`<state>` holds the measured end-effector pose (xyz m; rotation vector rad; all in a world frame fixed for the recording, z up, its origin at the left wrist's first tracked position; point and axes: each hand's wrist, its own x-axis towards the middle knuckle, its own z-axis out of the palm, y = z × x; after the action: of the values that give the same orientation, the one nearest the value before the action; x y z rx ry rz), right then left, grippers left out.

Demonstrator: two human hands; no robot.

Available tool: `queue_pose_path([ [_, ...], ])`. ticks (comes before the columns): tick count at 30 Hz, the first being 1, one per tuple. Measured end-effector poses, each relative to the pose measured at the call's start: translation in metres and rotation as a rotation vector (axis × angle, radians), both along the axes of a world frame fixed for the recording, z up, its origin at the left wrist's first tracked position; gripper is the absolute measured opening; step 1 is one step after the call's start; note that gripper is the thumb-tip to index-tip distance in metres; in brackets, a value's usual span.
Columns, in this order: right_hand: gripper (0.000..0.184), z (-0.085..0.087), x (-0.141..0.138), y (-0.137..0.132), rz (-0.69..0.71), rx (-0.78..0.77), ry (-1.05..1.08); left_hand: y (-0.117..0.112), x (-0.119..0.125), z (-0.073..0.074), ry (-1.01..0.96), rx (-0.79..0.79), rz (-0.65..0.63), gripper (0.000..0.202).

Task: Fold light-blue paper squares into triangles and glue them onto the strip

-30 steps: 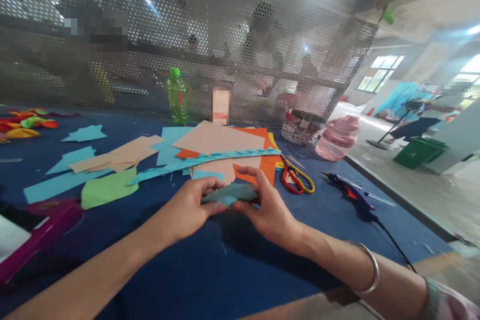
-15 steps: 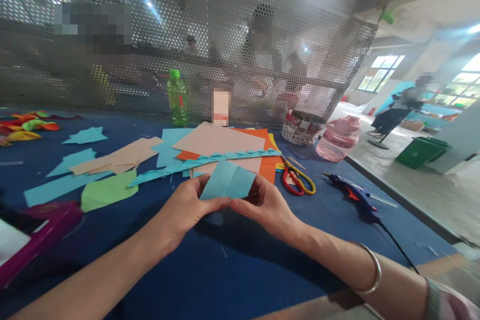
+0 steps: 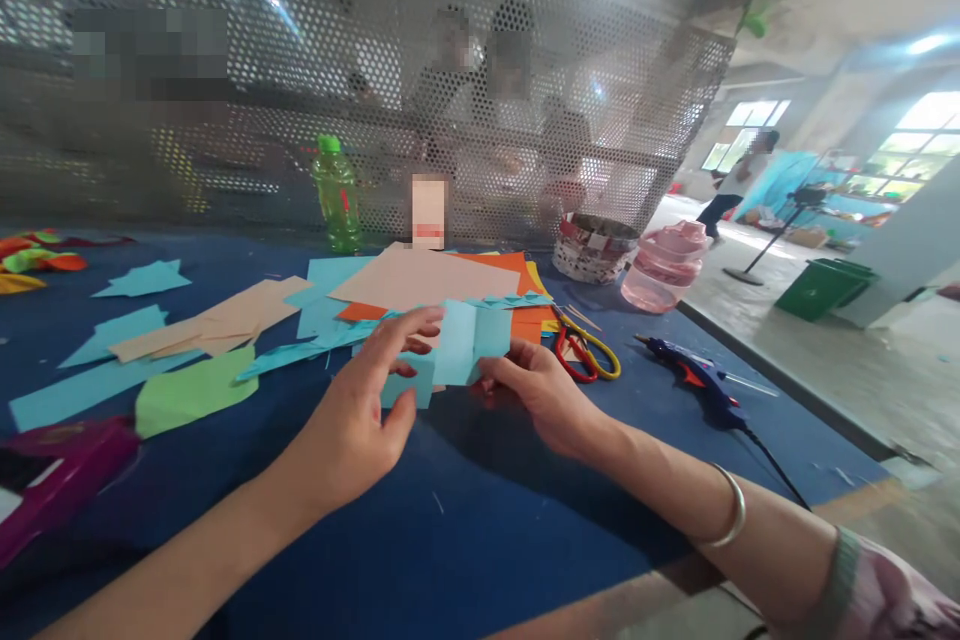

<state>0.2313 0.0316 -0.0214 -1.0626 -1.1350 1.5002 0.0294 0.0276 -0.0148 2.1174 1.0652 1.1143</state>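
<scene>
A creased sheet of light-blue paper point(image 3: 456, 345) is held up over the table, its folds partly opened out. My right hand point(image 3: 544, 390) pinches its right edge between thumb and fingers. Beside the left part of the sheet, my left hand point(image 3: 382, 400) has its fingers apart and curved, the thumb away from the paper; whether a fingertip touches it I cannot tell. Just behind, a long braided strip of blue paper point(image 3: 300, 352) lies across stacked coloured sheets point(image 3: 427, 278). Scissors with red and yellow handles point(image 3: 589, 350) rest to the right of my right hand.
Right of the scissors lies a blue glue gun point(image 3: 697, 375) with a cord. A woven basket point(image 3: 592, 248), a pink bottle point(image 3: 664, 268) and a green bottle point(image 3: 337, 195) stand before a perforated screen point(image 3: 300, 120). Paper scraps point(image 3: 199, 320) and a magenta object point(image 3: 75, 480) are at left.
My left hand has let go of the paper's left side and its fingers have spread. The sheet has turned and unfolded somewhat, still in my right hand. The view has shifted slightly.
</scene>
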Motion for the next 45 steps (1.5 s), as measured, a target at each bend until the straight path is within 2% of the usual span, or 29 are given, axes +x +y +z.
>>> queue_pose_path([
  [2, 0.022, 0.001, 0.0, -0.001, 0.026, 0.015, 0.009, 0.003, -0.004, 0.0, 0.079, 0.1, -0.015, 0.051],
  [4, 0.024, 0.002, 0.0, -0.003, 0.05, 0.04, 0.003, 0.006, -0.006, 0.001, 0.128, 0.116, -0.04, 0.04],
  [7, 0.029, 0.003, -0.001, -0.006, 0.068, 0.062, -0.022, 0.009, -0.007, 0.003, 0.137, 0.05, -0.058, 0.028],
  [11, 0.034, 0.002, -0.002, -0.007, 0.099, 0.11, -0.049, 0.009, -0.004, 0.008, 0.058, -0.059, -0.015, 0.018],
  [14, 0.035, 0.002, -0.002, -0.007, 0.096, 0.138, -0.069, 0.008, -0.003, 0.011, -0.009, -0.2, -0.013, 0.014],
  [17, 0.036, 0.001, -0.002, -0.007, 0.084, 0.164, -0.078, 0.007, -0.002, 0.014, -0.041, -0.368, -0.067, 0.014],
  [19, 0.037, 0.001, -0.002, -0.007, 0.08, 0.175, -0.078, 0.007, -0.001, 0.015, -0.036, -0.416, -0.088, 0.015],
  [26, 0.038, -0.004, -0.001, -0.006, 0.117, 0.173, -0.065, 0.008, 0.003, 0.009, -0.102, -0.422, 0.059, 0.02],
  [31, 0.033, -0.008, -0.002, -0.005, 0.13, 0.168, -0.065, 0.008, 0.005, 0.001, -0.194, -0.477, 0.108, 0.023],
  [35, 0.033, -0.009, -0.003, -0.005, 0.127, 0.159, -0.063, 0.007, 0.008, -0.001, -0.211, -0.493, 0.125, 0.025],
  [45, 0.042, -0.008, -0.006, -0.007, 0.098, 0.063, -0.014, 0.003, 0.014, 0.0, -0.209, -0.425, 0.196, 0.027],
])
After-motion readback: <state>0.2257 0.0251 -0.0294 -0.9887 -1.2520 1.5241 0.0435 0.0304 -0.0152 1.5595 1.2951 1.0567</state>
